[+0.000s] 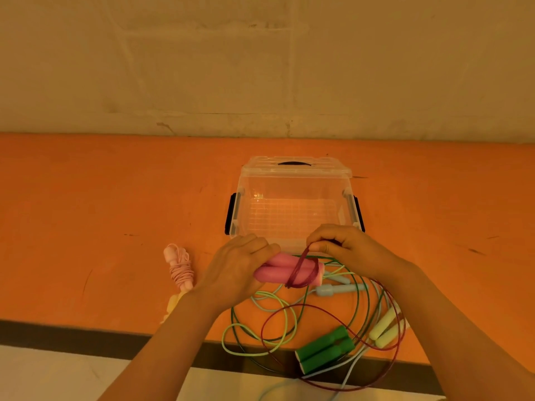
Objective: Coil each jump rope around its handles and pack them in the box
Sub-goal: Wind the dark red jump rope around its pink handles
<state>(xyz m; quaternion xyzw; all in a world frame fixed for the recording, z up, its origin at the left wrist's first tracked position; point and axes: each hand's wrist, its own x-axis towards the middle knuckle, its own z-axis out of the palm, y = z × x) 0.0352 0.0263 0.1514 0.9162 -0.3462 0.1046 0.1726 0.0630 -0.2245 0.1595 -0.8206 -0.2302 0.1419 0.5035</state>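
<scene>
Yellow handles (173, 306) half-hidden behind forearm

Pink handles (278, 270), dark red rope (301, 269), orange table (115, 198).

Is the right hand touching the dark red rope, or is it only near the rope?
Touching. The head view shows the right hand pinching a loop of the dark red rope at its fingertips, just above the pink handles that the left hand grips.

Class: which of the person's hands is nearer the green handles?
Right. The right hand is above the green handles, pinching the dark red cord; the left hand is farther, up and left.
</scene>
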